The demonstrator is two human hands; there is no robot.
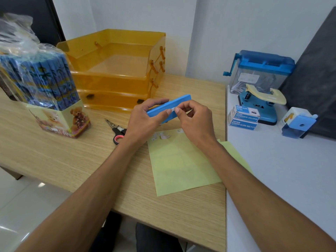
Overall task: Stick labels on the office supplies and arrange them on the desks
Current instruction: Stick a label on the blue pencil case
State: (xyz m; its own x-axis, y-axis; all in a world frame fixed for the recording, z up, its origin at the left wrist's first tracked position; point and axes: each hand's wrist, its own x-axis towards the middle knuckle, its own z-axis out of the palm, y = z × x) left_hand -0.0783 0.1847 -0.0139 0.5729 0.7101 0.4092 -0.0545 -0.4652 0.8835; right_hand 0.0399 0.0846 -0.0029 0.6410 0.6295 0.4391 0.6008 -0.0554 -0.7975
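Plastic, by the look of it, makes up the blue case (180, 101): stiff, light and smooth, so it may slide in a loose hold. It is held in the air above the wood desk (54, 151), just in front of the trays (116, 70), tilted up to the right. The left hand (145, 120) grips its left half, thumb on the near face and fingers curled over the far side. That is a sound place to hold, as it leaves the right half bare. The right hand (196, 120) pinches a small white label (173, 109) at the near face. I cannot tell whether it is pressed down or only touching, since the fingers cover it. The label looks thin and limp, best held by one edge.

Under the hands lies a yellow sheet (181, 164) with label scraps at its top edge. Scissors (116, 130) lie just left of it, and a pencil pack (45, 84) stands far left. On the white desk (281, 170) stand clip boxes (243, 118), a punch (263, 104), a sharpener (298, 122) and a shredder (260, 70). Nothing blocks the hands.
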